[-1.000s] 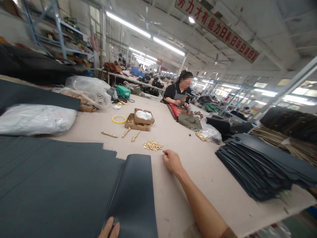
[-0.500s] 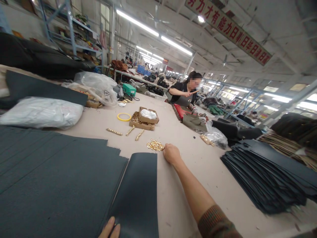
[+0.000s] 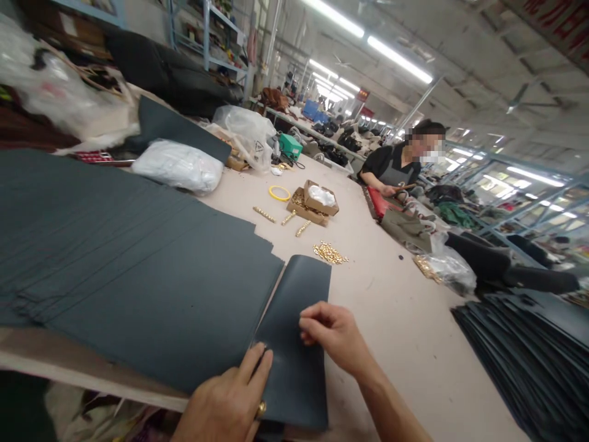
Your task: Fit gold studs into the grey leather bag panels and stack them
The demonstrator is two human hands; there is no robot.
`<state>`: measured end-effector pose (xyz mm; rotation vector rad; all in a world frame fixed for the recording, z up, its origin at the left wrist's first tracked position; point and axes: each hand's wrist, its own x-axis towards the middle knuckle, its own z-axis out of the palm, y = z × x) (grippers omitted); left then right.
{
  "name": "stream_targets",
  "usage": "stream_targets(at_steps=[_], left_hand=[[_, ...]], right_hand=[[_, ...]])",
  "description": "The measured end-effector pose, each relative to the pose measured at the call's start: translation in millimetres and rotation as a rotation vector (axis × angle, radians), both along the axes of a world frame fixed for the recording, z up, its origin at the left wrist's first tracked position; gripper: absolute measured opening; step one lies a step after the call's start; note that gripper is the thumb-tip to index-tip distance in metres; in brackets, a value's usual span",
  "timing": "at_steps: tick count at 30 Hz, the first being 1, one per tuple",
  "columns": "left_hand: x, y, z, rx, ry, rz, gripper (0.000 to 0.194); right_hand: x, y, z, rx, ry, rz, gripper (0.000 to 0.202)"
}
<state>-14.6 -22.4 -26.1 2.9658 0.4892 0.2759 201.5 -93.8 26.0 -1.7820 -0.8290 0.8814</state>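
Observation:
A dark blue-grey folded leather-like panel (image 3: pixel 294 362) lies in front of me on the table. My left hand (image 3: pixel 230 396) rests on its left edge, index and middle fingers stretched out along the surface. A small gold item (image 3: pixel 261 409), perhaps a ring, shows by its lower fingers. Over the panel's right side is my right hand (image 3: pixel 331 331), thumb and fingertips pinched together; whatever they hold is too small to make out. Just beyond the panel's far end lies a loose pile of small gold metal pieces (image 3: pixel 329 252).
Large stacked dark sheets (image 3: pixel 151 282) cover the left side. Farther back are gold strips (image 3: pixel 302 228), a yellow tape roll (image 3: pixel 279 193) and cardboard boxes (image 3: pixel 313 212). More dark panels (image 3: pixel 501 362) are piled at right. A co-worker (image 3: pixel 405 159) stands across the table.
My right hand has come back from the gold pile to above the folded panel, its fingers pinched. More of my left hand shows on the panel. The view has shifted.

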Motion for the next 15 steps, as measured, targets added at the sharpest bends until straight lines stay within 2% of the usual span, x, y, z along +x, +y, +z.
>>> stream_targets(at_steps=[3,7,12,15], left_hand=[[-2,2,-2.9,0.060,-0.029,-0.039,0.061],[-5,3,-4.2,0.024,-0.062,-0.051,0.061],[-4,3,-1.9,-0.004,-0.113,-0.070,0.055],[-5,4,-9.8,0.023,-0.155,-0.079,0.053]], right_hand=[[-29,8,-9.0,-0.077,-0.060,0.176,0.011],[-41,19,-1.8,-0.151,-0.274,0.371,0.013],[-45,26,9.7,-0.224,-0.451,0.442,0.015],[-46,29,10.7,-0.271,-0.473,0.456,0.015]])
